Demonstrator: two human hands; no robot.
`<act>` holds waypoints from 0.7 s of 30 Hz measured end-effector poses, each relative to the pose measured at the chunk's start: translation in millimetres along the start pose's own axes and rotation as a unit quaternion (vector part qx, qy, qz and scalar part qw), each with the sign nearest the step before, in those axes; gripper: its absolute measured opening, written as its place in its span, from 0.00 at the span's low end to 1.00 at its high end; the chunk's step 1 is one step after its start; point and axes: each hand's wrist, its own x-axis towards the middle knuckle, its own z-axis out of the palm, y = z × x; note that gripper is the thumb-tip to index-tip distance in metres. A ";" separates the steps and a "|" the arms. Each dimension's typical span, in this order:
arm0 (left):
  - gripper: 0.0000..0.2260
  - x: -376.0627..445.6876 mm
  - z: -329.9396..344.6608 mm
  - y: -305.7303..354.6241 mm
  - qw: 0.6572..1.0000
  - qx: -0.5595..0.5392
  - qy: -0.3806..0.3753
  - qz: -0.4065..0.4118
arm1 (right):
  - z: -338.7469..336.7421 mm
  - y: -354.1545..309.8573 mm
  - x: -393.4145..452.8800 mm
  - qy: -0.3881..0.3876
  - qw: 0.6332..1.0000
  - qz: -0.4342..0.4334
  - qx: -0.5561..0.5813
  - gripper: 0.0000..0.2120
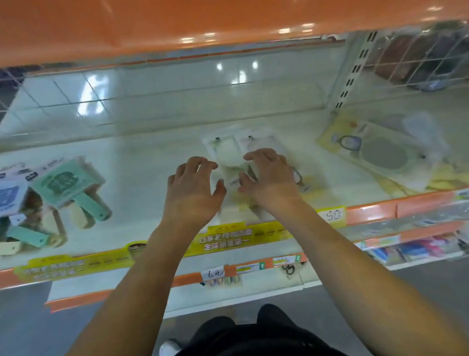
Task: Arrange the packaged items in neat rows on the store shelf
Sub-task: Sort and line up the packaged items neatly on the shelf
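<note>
Two pale flat packets lie side by side in the middle of the white shelf. My left hand hovers at their left edge with fingers spread and loosely curled, holding nothing. My right hand lies over the right packet with curled fingers; whether it touches it is blurred. A heap of mint, blue and cream paddle-shaped packaged items lies jumbled at the shelf's left. Yellow-backed packaged items lie overlapping at the right.
An orange shelf overhangs just above. The shelf's front lip carries orange and yellow price strips. A slotted upright and wire grid stand at the back right. Lower shelves with small goods sit below.
</note>
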 end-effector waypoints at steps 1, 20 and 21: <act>0.17 2.1 5.4 9.8 1.000 -0.004 0.000 0.001 | -5.0 9.4 1.3 -0.002 1.000 0.002 -0.007 0.19; 0.16 3.8 21.0 47.5 0.999 -0.027 -0.013 -0.010 | -35.3 47.3 12.8 -0.056 0.996 0.031 -0.065 0.27; 0.16 3.1 19.9 42.7 1.000 -0.025 -0.012 -0.010 | -34.6 45.7 15.4 -0.059 0.995 0.039 -0.072 0.27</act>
